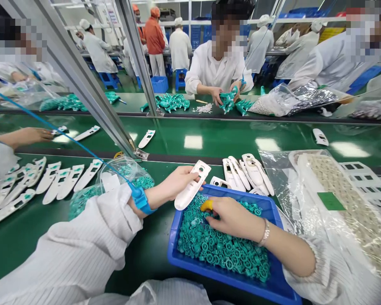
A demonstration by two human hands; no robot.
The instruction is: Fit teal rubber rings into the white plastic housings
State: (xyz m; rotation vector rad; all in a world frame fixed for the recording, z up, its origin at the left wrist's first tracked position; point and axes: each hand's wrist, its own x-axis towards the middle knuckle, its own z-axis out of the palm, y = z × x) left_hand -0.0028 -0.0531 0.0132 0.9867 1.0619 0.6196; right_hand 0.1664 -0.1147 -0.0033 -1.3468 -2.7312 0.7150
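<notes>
My left hand (pixel 178 183), with a blue wrist strap, is closed on a long white plastic housing shell (pixel 193 186). The shell is tilted over the rim of a blue bin (pixel 209 267) and shows a round hole and a square opening near its upper end. Many small teal ring-shaped plastic parts (pixel 222 250) fill the bin. My right hand (pixel 231 215) reaches in among them, its fingers curled down, one wearing a yellow finger cot (pixel 206 206). Whatever its fingertips pinch is hidden.
Several white shells (pixel 254 171) lie behind the bin; others with teal pieces (pixel 63 182) lie at left by a bag of teal parts (pixel 139 180). A bagged stack of trays (pixel 343 203) stands right. A metal post (pixel 92 84) rises at left. A co-worker's hand (pixel 34 136) reaches over the belt.
</notes>
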